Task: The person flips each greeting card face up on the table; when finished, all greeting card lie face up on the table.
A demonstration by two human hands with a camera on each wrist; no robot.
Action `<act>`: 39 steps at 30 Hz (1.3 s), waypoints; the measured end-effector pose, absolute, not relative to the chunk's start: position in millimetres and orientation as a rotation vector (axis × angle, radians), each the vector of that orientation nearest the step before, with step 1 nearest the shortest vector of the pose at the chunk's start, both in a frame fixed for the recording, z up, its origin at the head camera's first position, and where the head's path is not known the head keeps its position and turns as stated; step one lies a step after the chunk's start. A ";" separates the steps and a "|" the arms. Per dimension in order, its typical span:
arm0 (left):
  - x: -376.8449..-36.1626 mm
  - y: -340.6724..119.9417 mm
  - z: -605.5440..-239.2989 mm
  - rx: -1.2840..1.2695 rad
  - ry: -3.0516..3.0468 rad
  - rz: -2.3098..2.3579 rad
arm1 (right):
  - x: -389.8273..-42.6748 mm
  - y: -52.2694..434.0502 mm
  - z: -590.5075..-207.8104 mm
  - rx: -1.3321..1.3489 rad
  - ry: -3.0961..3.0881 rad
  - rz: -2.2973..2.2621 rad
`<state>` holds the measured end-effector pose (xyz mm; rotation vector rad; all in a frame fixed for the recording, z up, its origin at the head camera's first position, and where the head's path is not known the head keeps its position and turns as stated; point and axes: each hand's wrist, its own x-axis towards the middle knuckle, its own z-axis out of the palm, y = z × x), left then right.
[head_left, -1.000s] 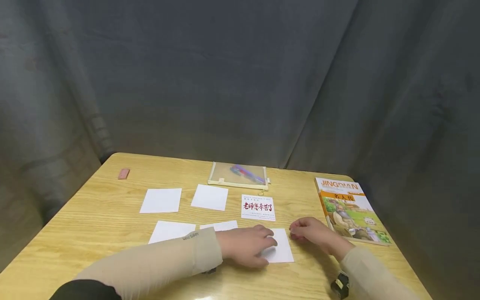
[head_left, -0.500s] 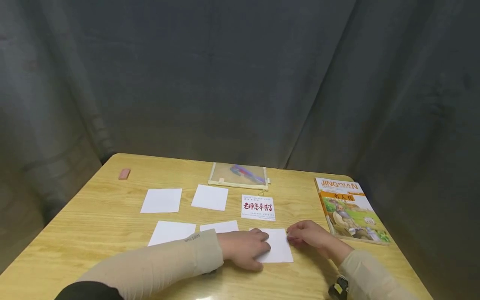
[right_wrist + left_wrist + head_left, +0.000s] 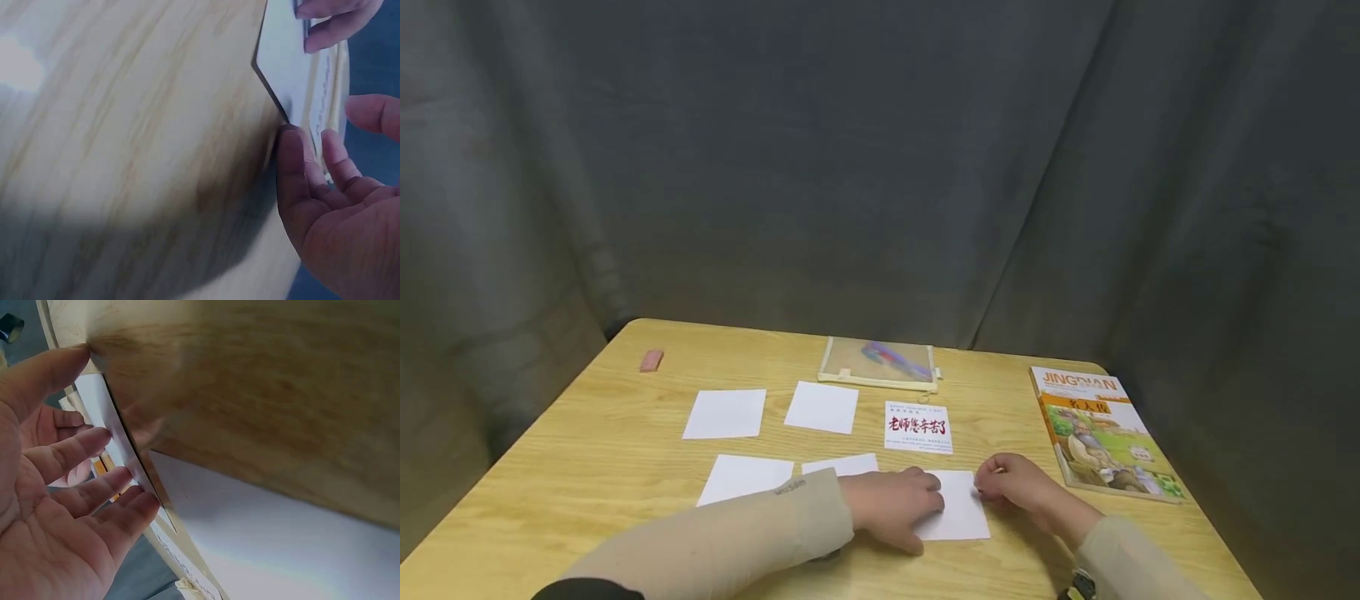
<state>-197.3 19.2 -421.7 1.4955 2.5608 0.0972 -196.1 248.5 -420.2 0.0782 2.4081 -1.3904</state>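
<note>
A blank white square card (image 3: 962, 510) lies on the wooden table at front centre. My left hand (image 3: 891, 504) covers its left part, fingers relaxed and fingertips resting on its surface; the left wrist view has these fingers (image 3: 87, 500) spread over the card. At the card's right edge is my right hand (image 3: 1018, 490). In the right wrist view its fingertips (image 3: 289, 140) meet the card's corner, while the thumb stands apart from them. Just beyond lies a square card with red Chinese writing (image 3: 917, 427).
Two blank cards, one at left (image 3: 725, 413) and one in the middle (image 3: 822, 407), lie farther back. My left sleeve (image 3: 730, 533) partly hides two nearer ones. A mesh pouch with pens (image 3: 842, 367) lies at the back, a pink eraser (image 3: 651, 360) back left, books (image 3: 1105, 433) at right.
My left hand has drawn slightly left, uncovering more of the card. My right hand has moved a little left, up to the card's right edge. The head view has tilted up slightly.
</note>
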 end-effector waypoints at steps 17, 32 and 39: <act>-199.2 20.6 -420.5 1.456 2.571 0.194 | -195.8 258.3 -426.1 0.121 2.166 -1.686; -228.8 -0.3 -406.6 1.627 2.834 0.544 | -214.5 280.1 -396.9 0.128 1.848 -2.040; -239.4 -3.7 -402.0 0.949 2.523 1.460 | -218.2 272.7 -390.9 0.103 1.924 -2.036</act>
